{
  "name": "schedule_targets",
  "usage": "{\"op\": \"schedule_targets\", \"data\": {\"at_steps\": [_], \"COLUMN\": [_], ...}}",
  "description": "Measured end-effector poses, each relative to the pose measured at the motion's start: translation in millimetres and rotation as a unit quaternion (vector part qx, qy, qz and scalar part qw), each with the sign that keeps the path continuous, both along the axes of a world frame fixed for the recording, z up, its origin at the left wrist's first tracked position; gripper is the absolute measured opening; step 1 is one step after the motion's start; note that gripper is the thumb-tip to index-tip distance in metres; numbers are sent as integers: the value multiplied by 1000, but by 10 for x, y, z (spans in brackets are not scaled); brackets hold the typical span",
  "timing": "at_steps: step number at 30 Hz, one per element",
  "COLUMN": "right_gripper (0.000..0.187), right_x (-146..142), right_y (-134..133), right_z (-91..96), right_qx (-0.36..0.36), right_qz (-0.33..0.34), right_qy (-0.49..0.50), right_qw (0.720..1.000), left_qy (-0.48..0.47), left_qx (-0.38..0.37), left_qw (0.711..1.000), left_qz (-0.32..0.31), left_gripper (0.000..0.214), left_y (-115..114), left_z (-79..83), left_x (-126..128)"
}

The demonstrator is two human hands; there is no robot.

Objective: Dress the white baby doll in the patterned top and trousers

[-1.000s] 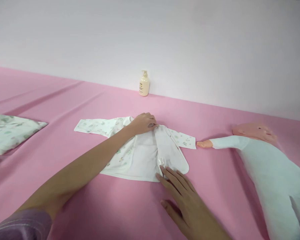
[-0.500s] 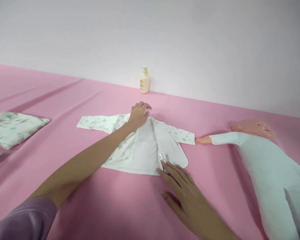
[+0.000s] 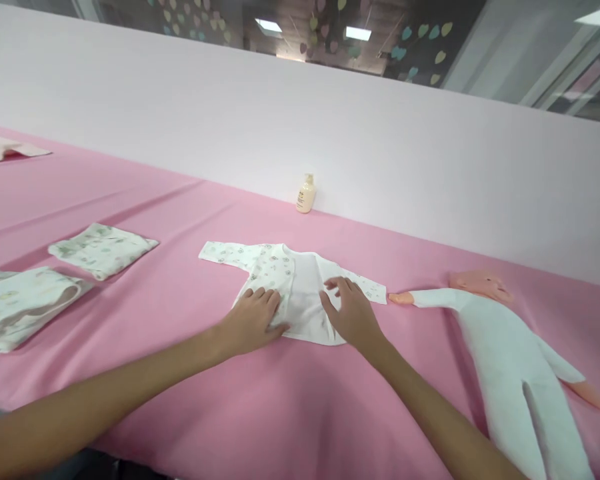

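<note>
A small white baby shirt (image 3: 274,269) with a printed pattern lies spread on the pink cloth, its front parted so the plain inside shows. My left hand (image 3: 253,321) rests on the lower left front panel, fingers laid over the fabric and thumb out to the side. Over the right front panel is my right hand (image 3: 353,313), its fingers apart and slightly bent; I cannot tell whether it touches the cloth. The shirt's right cuff is close to the hand of a baby doll (image 3: 503,353) with a white body, lying on its back.
A cream pump bottle (image 3: 306,195) stands by the white wall (image 3: 430,167). To the left lie two folded printed garments, a farther one (image 3: 105,248) and a nearer one (image 3: 27,303). Pale pink fabric (image 3: 5,148) lies at the far left of the pink cloth (image 3: 180,220).
My left hand has come down from the shirt's neckline to its lower left panel. My right hand has moved up from the bottom hem onto the right panel. The camera view has tilted up.
</note>
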State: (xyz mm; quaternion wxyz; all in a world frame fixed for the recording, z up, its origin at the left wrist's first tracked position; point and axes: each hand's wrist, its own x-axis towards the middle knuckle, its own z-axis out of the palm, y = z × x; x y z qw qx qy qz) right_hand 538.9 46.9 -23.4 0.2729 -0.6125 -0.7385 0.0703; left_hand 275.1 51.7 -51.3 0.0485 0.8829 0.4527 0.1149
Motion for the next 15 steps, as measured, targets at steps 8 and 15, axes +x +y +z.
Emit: {"op": "schedule_targets", "data": {"at_steps": [8, 15], "right_gripper": [20, 38], "right_x": [-716, -790], "right_y": [1381, 1835], "right_z": [115, 121], "right_qx": [-157, -308], "right_qz": [46, -19], "right_qy": [-28, 40], "right_qw": [986, 950], "left_qy": [101, -106], "left_qx": [51, -59], "left_qw": [992, 992], "left_qz": [-64, 25], "left_gripper": [15, 10], "left_y": [111, 202], "left_z": [73, 152], "left_x": [49, -155]}}
